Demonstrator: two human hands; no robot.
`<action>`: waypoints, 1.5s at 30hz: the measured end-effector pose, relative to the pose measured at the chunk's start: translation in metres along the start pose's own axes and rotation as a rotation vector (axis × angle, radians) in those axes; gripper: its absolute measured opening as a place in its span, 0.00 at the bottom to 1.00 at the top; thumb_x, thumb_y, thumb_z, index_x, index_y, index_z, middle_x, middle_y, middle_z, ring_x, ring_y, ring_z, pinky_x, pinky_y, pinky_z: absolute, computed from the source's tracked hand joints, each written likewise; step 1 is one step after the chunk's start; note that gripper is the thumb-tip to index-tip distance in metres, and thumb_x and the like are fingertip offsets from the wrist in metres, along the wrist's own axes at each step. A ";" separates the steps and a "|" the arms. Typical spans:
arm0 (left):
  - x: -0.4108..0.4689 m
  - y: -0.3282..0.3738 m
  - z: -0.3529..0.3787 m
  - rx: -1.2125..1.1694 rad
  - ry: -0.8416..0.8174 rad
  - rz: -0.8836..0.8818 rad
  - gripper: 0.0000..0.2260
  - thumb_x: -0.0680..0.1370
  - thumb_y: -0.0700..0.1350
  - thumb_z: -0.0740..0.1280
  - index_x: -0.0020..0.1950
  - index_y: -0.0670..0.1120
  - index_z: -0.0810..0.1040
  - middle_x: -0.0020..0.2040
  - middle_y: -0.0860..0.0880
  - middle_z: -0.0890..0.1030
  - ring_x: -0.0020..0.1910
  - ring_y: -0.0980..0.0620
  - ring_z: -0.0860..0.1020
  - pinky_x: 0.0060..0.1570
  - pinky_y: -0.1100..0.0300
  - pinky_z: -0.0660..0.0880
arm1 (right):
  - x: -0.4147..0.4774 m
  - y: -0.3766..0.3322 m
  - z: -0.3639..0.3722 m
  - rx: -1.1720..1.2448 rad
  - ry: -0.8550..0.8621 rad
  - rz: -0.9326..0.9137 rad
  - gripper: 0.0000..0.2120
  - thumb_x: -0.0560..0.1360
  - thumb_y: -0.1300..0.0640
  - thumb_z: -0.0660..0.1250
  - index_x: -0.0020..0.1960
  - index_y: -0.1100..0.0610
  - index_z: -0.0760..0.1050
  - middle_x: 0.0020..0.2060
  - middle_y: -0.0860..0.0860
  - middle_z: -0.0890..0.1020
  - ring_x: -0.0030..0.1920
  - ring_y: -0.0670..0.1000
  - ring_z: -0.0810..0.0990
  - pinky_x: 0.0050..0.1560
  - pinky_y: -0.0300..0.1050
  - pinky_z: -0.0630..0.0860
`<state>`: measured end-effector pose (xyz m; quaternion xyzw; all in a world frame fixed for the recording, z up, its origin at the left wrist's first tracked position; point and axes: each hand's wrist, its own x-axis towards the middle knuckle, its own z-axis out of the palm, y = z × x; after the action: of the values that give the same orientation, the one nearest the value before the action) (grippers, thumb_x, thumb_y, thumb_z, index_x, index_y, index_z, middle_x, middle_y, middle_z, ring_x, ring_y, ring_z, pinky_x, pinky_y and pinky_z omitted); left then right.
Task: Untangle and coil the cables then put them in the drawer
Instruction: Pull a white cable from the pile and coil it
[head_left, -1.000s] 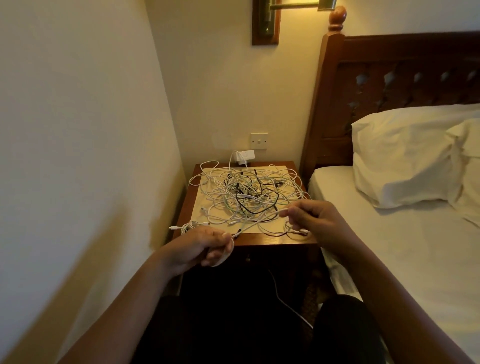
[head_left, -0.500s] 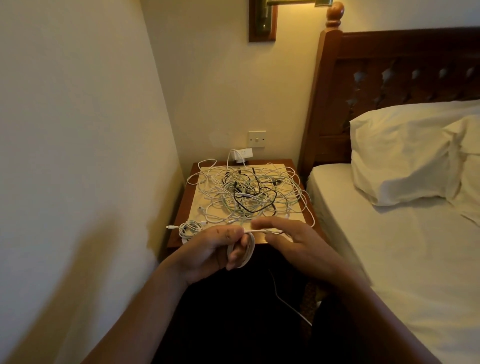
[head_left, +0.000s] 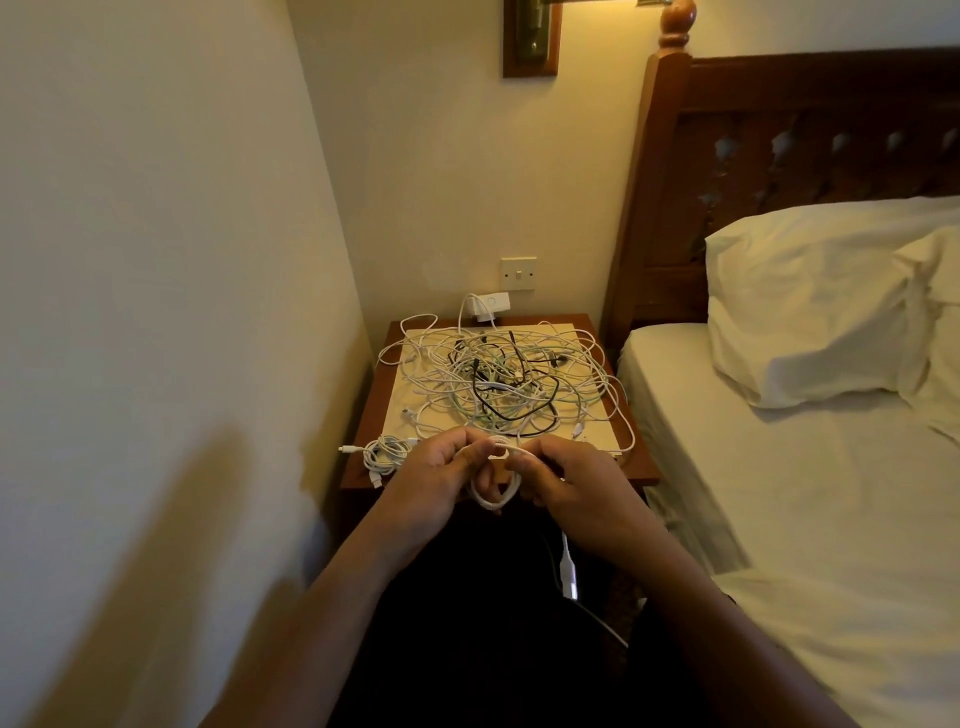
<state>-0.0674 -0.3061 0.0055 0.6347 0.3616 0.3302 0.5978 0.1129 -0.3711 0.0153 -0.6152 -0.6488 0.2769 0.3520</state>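
A tangle of white, pale green and black cables (head_left: 509, 384) lies on a pale mat on the wooden nightstand (head_left: 641, 465). One small coiled white cable (head_left: 385, 453) sits at the nightstand's front left corner. In front of the nightstand, my left hand (head_left: 434, 486) and my right hand (head_left: 571, 488) meet around a white cable coil (head_left: 497, 480). Both hands grip it, fingers curled on its loops. A white cable end (head_left: 568, 569) hangs below my right hand. The drawer front is in dark shadow and hard to make out.
A wall stands close on the left. The bed (head_left: 805, 519) with white pillows (head_left: 810, 306) and a wooden headboard fills the right. A white charger (head_left: 491, 304) is plugged in behind the nightstand, under a wall switch (head_left: 518, 273).
My hands were apart, stretching a white cable between them. They have come together, and the cable is now wound into a small coil held by both.
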 end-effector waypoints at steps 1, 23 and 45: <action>-0.001 0.002 -0.001 0.033 0.039 0.000 0.10 0.82 0.50 0.66 0.46 0.48 0.83 0.34 0.49 0.78 0.34 0.53 0.76 0.41 0.60 0.74 | 0.000 0.001 -0.002 0.051 -0.027 0.015 0.08 0.84 0.52 0.64 0.51 0.52 0.81 0.37 0.47 0.83 0.35 0.43 0.81 0.38 0.37 0.75; -0.001 0.010 0.016 -0.128 0.235 -0.007 0.12 0.85 0.47 0.61 0.51 0.42 0.81 0.41 0.52 0.84 0.40 0.57 0.81 0.45 0.61 0.77 | -0.001 0.002 0.017 1.046 0.136 0.269 0.06 0.80 0.64 0.67 0.50 0.62 0.83 0.51 0.57 0.87 0.52 0.56 0.86 0.53 0.47 0.83; -0.001 -0.015 0.003 0.315 0.255 0.132 0.07 0.83 0.49 0.66 0.51 0.51 0.82 0.45 0.54 0.84 0.45 0.58 0.81 0.46 0.63 0.75 | -0.002 -0.005 0.029 1.042 -0.124 0.411 0.16 0.75 0.54 0.72 0.61 0.60 0.79 0.47 0.57 0.83 0.47 0.51 0.81 0.50 0.46 0.75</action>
<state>-0.0665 -0.3082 -0.0095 0.6955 0.4392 0.3858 0.4177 0.0868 -0.3713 0.0018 -0.4565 -0.3128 0.6591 0.5093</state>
